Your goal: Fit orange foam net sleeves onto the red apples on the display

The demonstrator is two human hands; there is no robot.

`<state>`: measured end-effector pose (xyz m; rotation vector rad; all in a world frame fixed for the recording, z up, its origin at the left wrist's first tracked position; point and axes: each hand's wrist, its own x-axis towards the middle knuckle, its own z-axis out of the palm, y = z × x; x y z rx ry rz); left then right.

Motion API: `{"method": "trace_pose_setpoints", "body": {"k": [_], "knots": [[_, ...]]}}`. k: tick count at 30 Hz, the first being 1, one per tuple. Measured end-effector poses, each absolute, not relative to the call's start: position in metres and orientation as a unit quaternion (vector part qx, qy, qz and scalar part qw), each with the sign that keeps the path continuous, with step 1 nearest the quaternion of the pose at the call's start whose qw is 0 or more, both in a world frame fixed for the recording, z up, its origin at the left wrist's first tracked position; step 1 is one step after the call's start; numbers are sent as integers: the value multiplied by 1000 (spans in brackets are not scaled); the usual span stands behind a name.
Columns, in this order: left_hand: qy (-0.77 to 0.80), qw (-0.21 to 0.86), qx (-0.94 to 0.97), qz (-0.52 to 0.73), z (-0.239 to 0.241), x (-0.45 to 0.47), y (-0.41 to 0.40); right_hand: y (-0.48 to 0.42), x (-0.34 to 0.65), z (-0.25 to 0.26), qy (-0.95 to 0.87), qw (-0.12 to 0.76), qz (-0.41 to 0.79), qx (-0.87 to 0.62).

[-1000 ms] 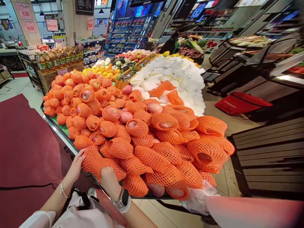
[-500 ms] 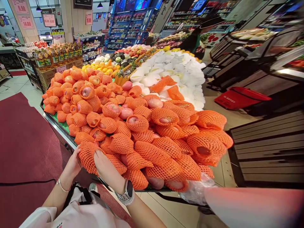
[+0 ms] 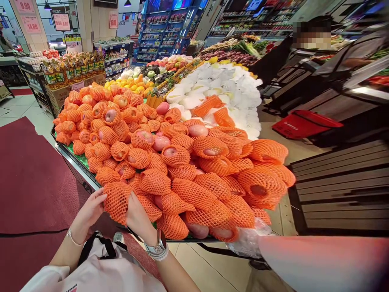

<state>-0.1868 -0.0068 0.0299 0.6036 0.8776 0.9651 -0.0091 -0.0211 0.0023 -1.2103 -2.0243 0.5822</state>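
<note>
Both my hands grip one apple in an orange foam net [image 3: 116, 200] at the near left corner of the fruit stand. My left hand [image 3: 88, 211] clasps its left side, a thin bracelet on the wrist. My right hand [image 3: 138, 219] presses its right side, with a watch on that wrist. The netted apple is lifted a little off the pile of netted apples [image 3: 182, 162], which fills the display table [image 3: 75, 166]. A few bare pink apples [image 3: 161, 142] show between the nets.
White-wrapped fruit [image 3: 219, 89] lies behind the apples, with citrus and other fruit further back. Oil bottles [image 3: 73, 69] stand on boxes at the left. A red mat [image 3: 27, 182] covers the floor. A red basket [image 3: 304, 123] and dark benches are at the right. A person stands at the far right.
My hands have closed round the netted apple and raised it slightly from the stand's edge. My right hand moved from under it to its right side.
</note>
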Motion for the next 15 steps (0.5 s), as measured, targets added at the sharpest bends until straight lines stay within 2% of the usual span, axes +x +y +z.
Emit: {"method": "trace_pose_setpoints", "body": {"k": [6,12,15], "knots": [[473,589,414,508,32,-182,-5,-26,-1,-10,-708,408,231,-528],[466,624,438,450,31,-169,-11,-33,4,-25,-701,396,224,-550],[477,590,445,475,31,-162,-12,-35,2,-30,-726,367,225,-536]]}}
